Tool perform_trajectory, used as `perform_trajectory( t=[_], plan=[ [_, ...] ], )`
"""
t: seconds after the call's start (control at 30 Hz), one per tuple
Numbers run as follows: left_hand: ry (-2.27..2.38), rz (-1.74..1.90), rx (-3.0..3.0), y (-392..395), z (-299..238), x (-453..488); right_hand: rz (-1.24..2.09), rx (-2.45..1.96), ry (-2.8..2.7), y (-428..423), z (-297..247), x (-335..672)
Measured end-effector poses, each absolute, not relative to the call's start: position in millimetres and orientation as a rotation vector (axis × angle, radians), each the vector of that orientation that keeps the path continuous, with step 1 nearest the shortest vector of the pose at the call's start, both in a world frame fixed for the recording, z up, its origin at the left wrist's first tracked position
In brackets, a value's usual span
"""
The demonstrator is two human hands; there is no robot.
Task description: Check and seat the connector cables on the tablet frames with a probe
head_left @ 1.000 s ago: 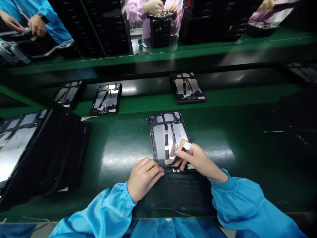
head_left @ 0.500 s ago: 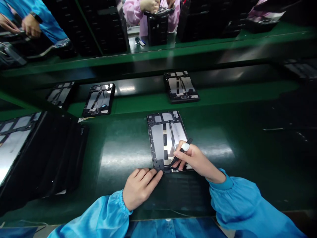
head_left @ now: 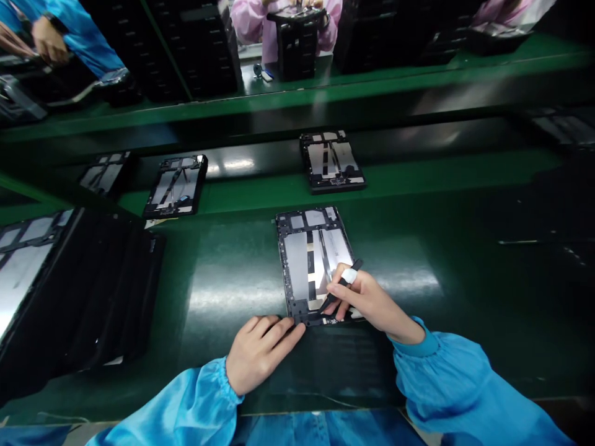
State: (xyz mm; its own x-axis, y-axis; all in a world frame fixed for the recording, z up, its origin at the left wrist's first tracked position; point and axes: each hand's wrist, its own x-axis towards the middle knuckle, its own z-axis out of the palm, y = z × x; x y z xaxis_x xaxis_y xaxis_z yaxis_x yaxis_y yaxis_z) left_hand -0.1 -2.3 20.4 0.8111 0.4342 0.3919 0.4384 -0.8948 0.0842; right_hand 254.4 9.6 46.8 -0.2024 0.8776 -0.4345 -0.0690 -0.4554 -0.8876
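An opened tablet [head_left: 297, 263] with silver panels and dark flat cables lies on the green bench in front of me. My right hand [head_left: 365, 300] is closed round black tweezers [head_left: 329, 301], their tips at the tablet's lower edge near a small connector area. A white wrap covers one finger of this hand. By the tablet's lower left corner, my left hand [head_left: 261, 354] lies with its fingers stretched out, fingertips touching the edge. Whatever sits at the tweezer tips is too small to make out.
Several opened tablets, among them one at the left [head_left: 175, 186] and one further right [head_left: 331, 161], lie on the belt [head_left: 251, 186] behind. A stack of black trays [head_left: 102, 291] stands at left. Across the line, people in blue and pink sleeves work beside tall black stacks [head_left: 209, 49].
The tablets on the belt have shifted slightly left. My two hands, the tweezers and the tablet before me have hardly moved.
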Motion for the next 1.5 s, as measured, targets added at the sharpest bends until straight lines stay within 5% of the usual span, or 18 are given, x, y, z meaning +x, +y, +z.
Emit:
perform_trajectory(
  t=[0.4, 1.27, 1.5],
  plan=[
    [-0.839, -0.887, -3.067, -3, 10, 0, 1.669, -1.467, -1.322, 5, 48, 241],
    [-0.697, -0.671, -2.962, -4, 21, 2, 1.6, -1.522, -1.346, 4, 47, 237],
    [-0.724, -0.627, -2.978, -4, 21, 3, 1.336, -1.605, -1.4, -8, 45, 256]
  ],
)
